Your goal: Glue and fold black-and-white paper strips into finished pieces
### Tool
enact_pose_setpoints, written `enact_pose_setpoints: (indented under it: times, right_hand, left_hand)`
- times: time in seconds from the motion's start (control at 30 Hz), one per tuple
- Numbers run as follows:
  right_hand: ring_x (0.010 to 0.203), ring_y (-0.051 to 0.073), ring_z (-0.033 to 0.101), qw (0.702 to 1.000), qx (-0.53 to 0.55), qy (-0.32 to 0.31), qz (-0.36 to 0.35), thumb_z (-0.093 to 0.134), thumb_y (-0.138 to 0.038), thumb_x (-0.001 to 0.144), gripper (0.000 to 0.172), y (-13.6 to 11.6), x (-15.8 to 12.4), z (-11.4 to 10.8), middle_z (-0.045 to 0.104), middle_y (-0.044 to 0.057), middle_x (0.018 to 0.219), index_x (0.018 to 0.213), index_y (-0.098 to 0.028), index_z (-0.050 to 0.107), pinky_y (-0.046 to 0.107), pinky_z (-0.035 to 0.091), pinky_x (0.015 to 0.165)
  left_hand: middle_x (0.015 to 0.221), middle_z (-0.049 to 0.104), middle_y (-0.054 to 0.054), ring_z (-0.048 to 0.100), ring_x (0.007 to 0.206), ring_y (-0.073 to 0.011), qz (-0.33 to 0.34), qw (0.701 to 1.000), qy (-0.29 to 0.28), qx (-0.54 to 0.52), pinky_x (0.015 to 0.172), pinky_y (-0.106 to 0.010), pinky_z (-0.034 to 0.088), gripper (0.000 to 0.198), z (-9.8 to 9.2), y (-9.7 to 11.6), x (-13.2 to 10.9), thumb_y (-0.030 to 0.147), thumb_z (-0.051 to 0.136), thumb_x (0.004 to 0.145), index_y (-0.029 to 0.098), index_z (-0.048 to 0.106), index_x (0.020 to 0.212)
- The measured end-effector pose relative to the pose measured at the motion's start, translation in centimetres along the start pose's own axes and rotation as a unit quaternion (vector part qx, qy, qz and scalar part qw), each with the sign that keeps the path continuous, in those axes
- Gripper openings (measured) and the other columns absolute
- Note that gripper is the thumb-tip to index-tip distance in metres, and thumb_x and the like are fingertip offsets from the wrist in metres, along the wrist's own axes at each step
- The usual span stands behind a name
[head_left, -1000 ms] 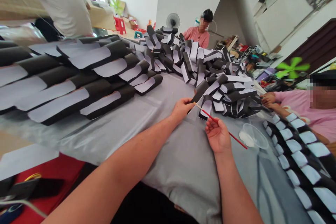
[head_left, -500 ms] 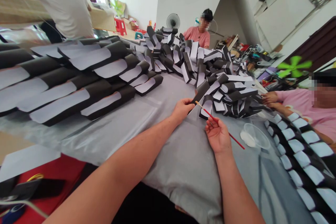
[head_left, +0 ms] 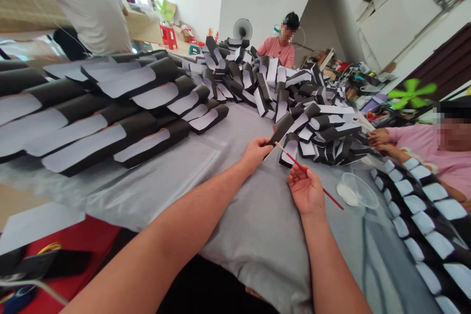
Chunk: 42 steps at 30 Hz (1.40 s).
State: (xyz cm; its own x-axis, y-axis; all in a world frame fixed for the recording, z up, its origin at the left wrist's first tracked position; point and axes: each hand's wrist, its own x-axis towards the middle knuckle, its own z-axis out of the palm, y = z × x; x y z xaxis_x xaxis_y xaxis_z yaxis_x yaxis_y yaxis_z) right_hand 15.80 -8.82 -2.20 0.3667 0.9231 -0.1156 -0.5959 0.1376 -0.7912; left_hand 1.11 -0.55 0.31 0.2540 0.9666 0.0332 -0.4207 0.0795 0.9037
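Left hand (head_left: 254, 153): fingers and thumb pinch the lower end of a folded black-and-white paper piece (head_left: 282, 128), held up at centre, tilted, clear of the grey cloth (head_left: 257, 240). Right hand (head_left: 306, 190): palm up, fingers loosely curled, red stick (head_left: 295, 160) held across them, apparently gripped by the thumb; exact contact partly hidden. Pale stick tip sits near the paper piece, not touching. Clear round plastic dish (head_left: 356, 191) with white smear lies just beside the stick's far end.

Risks: stick's far end could catch the dish if swung right, tipping it onto the cloth. Pale tip could mark the matte black paper if it slips. Loose heap of folded pieces (head_left: 312, 108) could slide if nudged; it is stacked crosswise, and its smooth paper offers little grip. Neat rows (head_left: 110, 117) fill the upper left. Seated person's hands (head_left: 378, 140) rest at right, by the heap.
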Motion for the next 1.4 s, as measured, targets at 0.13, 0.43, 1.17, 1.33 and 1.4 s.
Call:
enact_pose_setpoints:
  times: [0.13, 0.43, 1.17, 1.33, 1.4]
  right_hand:
    - [0.067, 0.011, 0.067, 1.0, -0.003, -0.006, -0.002, 0.064, -0.025, 0.068, 0.006, 0.02, 0.11, -0.22, 0.073, -0.002, 0.071, 0.072, -0.022, 0.066, 0.023, 0.052, 0.058]
    - [0.066, 0.011, 0.067, 1.0, 0.006, -0.023, -0.012, 0.067, -0.02, 0.063, 0.009, -0.04, -0.1, -0.13, 0.073, -0.003, 0.072, 0.072, -0.024, 0.067, 0.022, 0.052, 0.058]
    - [0.067, 0.011, 0.066, 1.0, -0.004, -0.008, -0.012, 0.067, -0.014, 0.062, 0.015, 0.14, -0.02, -0.13, 0.072, -0.005, 0.074, 0.073, -0.025, 0.065, 0.024, 0.053, 0.06]
    - [0.068, 0.01, 0.066, 1.0, -0.021, -0.012, -0.015, 0.068, -0.016, 0.063, 0.015, 0.17, 0.07, -0.2, 0.072, -0.005, 0.075, 0.075, -0.025, 0.064, 0.023, 0.053, 0.061]
    - [0.069, 0.01, 0.066, 1.0, -0.016, -0.013, -0.016, 0.068, -0.016, 0.063, 0.016, 0.19, 0.06, -0.18, 0.072, -0.005, 0.076, 0.076, -0.025, 0.064, 0.023, 0.053, 0.061]
  left_hand:
    - [0.055, 0.059, 0.004, 0.046, 0.049, -0.0068, 0.002, 1.0, 0.006, 0.008, 0.051, -0.02, 0.035, 0.013, -0.08, -0.1, 0.08, 0.017, 0.061, 0.058, 0.014, 0.067, 0.069]
    - [0.055, 0.059, 0.004, 0.046, 0.048, -0.0065, 0.002, 1.0, 0.002, 0.008, 0.05, -0.02, 0.033, 0.014, -0.14, -0.22, 0.22, 0.016, 0.06, 0.058, 0.014, 0.068, 0.069]
    - [0.055, 0.059, 0.004, 0.046, 0.049, -0.0068, -0.002, 1.0, -0.005, 0.016, 0.05, -0.02, 0.034, 0.015, -0.18, -0.23, 0.11, 0.016, 0.059, 0.059, 0.015, 0.068, 0.071]
    - [0.056, 0.059, 0.004, 0.047, 0.05, -0.0069, 0.0, 1.0, -0.001, 0.016, 0.051, -0.02, 0.035, 0.014, -0.19, -0.28, 0.15, 0.015, 0.06, 0.06, 0.014, 0.068, 0.071]
    - [0.056, 0.059, 0.004, 0.047, 0.049, -0.0067, 0.0, 1.0, 0.001, 0.015, 0.051, -0.02, 0.035, 0.014, -0.17, -0.29, 0.16, 0.014, 0.06, 0.06, 0.014, 0.068, 0.071]
